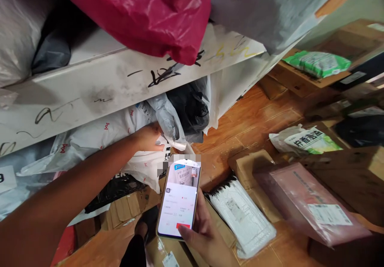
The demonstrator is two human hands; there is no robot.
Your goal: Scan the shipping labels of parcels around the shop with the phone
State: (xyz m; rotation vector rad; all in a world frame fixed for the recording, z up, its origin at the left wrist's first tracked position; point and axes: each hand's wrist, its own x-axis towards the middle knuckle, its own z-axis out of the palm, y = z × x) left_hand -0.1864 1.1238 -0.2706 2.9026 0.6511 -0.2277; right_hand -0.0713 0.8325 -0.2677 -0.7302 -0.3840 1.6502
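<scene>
At six o'clock, my right hand [205, 233] grips the phone [175, 203] — thumb at its red button [183, 226]. At eleven o'clock from the phone, my left hand [150, 135] rests against the white bag [103, 129] below the shelf board [78, 93] — whether it pinches, I cannot tell.

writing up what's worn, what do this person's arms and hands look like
The left arm is bare, no sleeve or wristband showing. The left hand, partly hidden, and the right hand show no gloves; any right sleeve is out of frame.
</scene>
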